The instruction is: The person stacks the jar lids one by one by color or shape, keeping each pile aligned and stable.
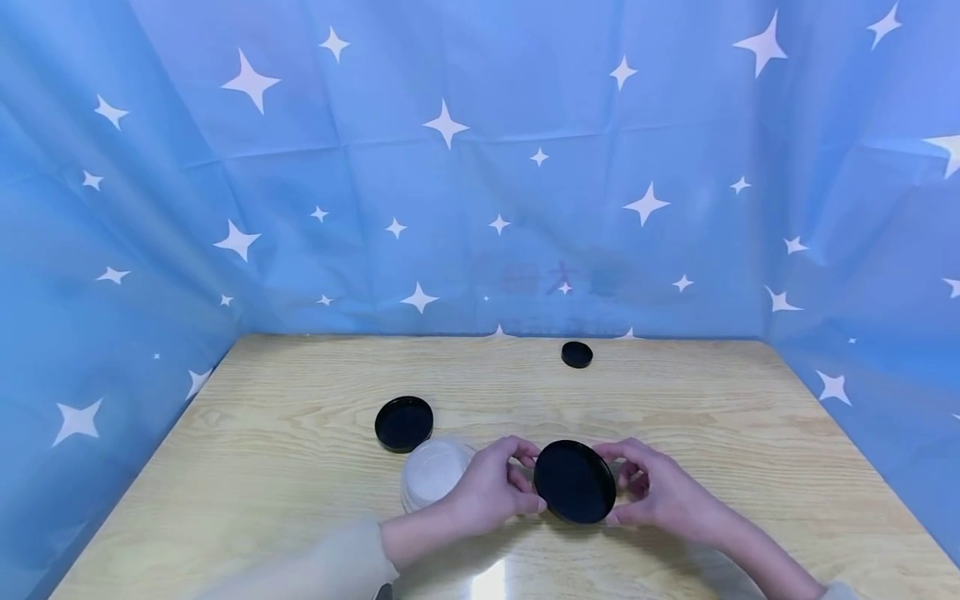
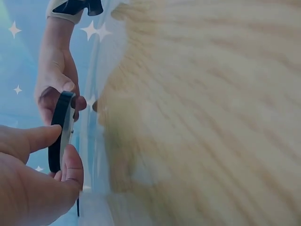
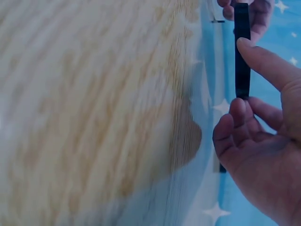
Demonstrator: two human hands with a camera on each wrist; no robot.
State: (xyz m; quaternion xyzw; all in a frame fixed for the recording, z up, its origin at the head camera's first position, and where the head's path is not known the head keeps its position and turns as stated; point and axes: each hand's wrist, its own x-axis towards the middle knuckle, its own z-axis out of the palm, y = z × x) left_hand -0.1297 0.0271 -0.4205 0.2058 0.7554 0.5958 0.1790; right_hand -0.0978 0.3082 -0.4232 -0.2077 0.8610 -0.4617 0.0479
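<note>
Both hands hold one round black lid (image 1: 575,482) by its rim, tilted up over the table near its front. My left hand (image 1: 491,487) pinches the left side of the rim between thumb and fingers. On the opposite side, the thumb and fingers of my right hand (image 1: 660,492) grip the edge. Seen edge-on in the left wrist view, the lid (image 2: 56,136) shows a thin dark rim and a paler face. A clear round jar (image 1: 435,472) stands just left of my left hand, which partly covers it.
A second black lid (image 1: 404,423) lies behind the clear jar. Farther back, close to the table's rear edge, is a smaller black lid (image 1: 577,354). Blue curtains (image 1: 487,183) with white stars hang behind and along both sides of the wooden table (image 1: 300,375).
</note>
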